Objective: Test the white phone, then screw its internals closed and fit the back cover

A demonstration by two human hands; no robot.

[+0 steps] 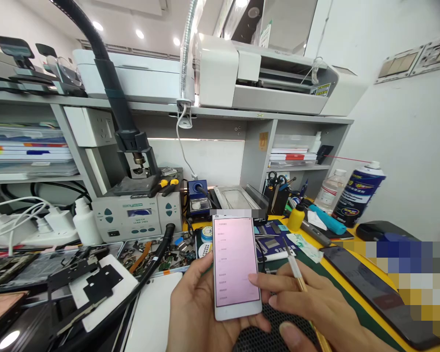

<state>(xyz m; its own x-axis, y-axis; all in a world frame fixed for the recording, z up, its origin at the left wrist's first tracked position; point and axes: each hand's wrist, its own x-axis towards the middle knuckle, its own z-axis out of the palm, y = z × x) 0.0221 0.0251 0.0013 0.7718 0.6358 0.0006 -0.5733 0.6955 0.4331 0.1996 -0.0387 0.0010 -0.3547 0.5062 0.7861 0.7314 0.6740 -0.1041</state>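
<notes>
My left hand (196,298) is closed around a white smartphone (236,264), held upright in the middle of the head view. Its screen is lit pinkish white and shows a list of short text lines, too small to read. With its index fingertip on the screen's right edge, my right hand (315,298) also grips a slim gold-handled tool (297,278) between its fingers. The tool has a silver section and a thin pointed tip, aimed up past the phone. Beneath both hands lies a black honeycomb-patterned surface (284,325).
A rework station (137,212) with a black hose stands behind to the left, near a tray of small circuit parts (176,252). On the right are a dark phone (374,288), a spray can (357,195) and a yellow bottle (296,217). A shelf (205,108) spans the back.
</notes>
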